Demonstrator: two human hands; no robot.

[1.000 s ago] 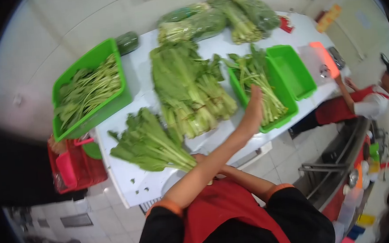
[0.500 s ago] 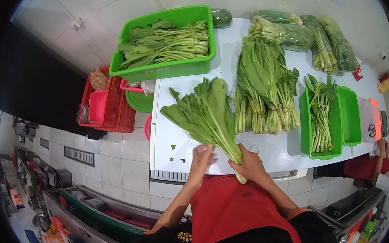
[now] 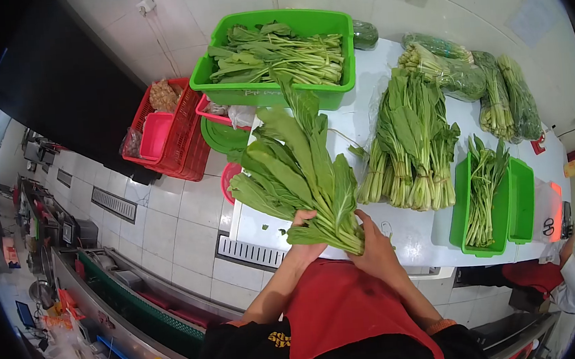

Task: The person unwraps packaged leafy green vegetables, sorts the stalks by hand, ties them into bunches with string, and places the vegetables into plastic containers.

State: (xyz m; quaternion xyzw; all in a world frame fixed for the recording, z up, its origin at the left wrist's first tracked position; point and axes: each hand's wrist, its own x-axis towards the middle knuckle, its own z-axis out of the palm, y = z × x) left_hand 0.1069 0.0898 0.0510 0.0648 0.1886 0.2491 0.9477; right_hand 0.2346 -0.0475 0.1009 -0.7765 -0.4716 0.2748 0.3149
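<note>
A loose bunch of leafy greens [image 3: 307, 171] is held upright before me, its leaves fanned up and to the left. My right hand [image 3: 376, 252] grips the stem ends from the right. On the other side my left hand [image 3: 305, 245] is closed around the lower leaves and stems, its thumb showing and its other fingers partly hidden by leaves. Just right of the bunch, tied bundles of greens [image 3: 411, 143] lie on the white table [image 3: 357, 120].
A large green tub [image 3: 274, 96] full of greens stands at the back left. Smaller green trays [image 3: 486, 251], one with greens, sit to the right. Bagged vegetables [image 3: 448, 72] lie along the wall. Red crates [image 3: 184, 147] are on the floor; a co-worker's arm [image 3: 567, 259] shows at far right.
The bunch has turned more upright and spread wider. My left hand, open beside the stems before, now closes on it. The view has shifted slightly.
</note>
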